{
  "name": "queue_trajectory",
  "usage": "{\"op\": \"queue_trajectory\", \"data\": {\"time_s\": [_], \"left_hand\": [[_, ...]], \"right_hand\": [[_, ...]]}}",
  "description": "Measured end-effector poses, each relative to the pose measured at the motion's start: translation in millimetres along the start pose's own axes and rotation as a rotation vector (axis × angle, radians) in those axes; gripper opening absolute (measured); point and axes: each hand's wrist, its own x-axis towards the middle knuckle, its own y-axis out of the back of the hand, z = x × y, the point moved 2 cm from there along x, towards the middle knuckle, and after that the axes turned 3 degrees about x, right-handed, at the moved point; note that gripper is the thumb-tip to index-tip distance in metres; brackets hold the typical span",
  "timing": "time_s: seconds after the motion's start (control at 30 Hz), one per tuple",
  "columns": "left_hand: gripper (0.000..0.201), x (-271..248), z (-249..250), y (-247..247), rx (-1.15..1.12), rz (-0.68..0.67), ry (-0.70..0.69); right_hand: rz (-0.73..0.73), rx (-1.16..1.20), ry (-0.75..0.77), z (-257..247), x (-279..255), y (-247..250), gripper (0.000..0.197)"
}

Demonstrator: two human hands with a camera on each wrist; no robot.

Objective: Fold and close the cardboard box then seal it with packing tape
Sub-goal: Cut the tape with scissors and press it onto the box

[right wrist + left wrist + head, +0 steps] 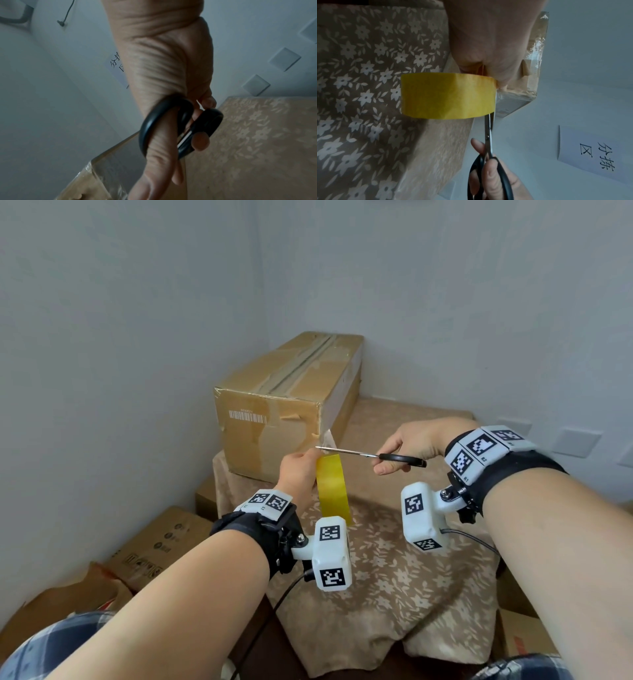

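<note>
Tape roll (333, 489) pinched in L hand (297, 474) fingers, scissors (370, 455) at its top edge.

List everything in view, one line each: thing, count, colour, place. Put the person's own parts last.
cardboard box: one, brown, closed, on the cloth near the wall corner
tape roll: one, yellow, held in front of the box
scissors: one pair, black handles, blades at the tape by the roll
floral cloth: one, beige, covering the surface
flattened cartons: several, brown, lower left
paper sign: one, white, handwritten, on the wall
left hand: grips the tape roll
right hand: holds the scissors
wrist cameras: two, white
</note>
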Motion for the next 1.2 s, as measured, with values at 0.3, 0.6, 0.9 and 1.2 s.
{"op": "queue_trajectory", "data": {"time_s": [0.3, 0.6, 0.9, 1.2], "left_hand": [[0.017, 0, 9, 6, 0.049, -0.046, 0.017], [0.018, -3, 12, 10, 0.091, -0.053, 0.019], [0.016, -7, -6, 7, 0.165, -0.105, 0.021], [0.013, -8, -10, -27, 0.372, -0.271, -0.166]], "right_hand": [[0.001, 0.051, 0.039, -6, 4, 7, 0.045], [0.026, 0.023, 0.049, -6, 3, 7, 0.026], [-0.022, 0.004, -0.042, 27, 2, -16, 0.061], [0.465, 0.066, -0.442, 108, 10, -44, 0.036]]}}
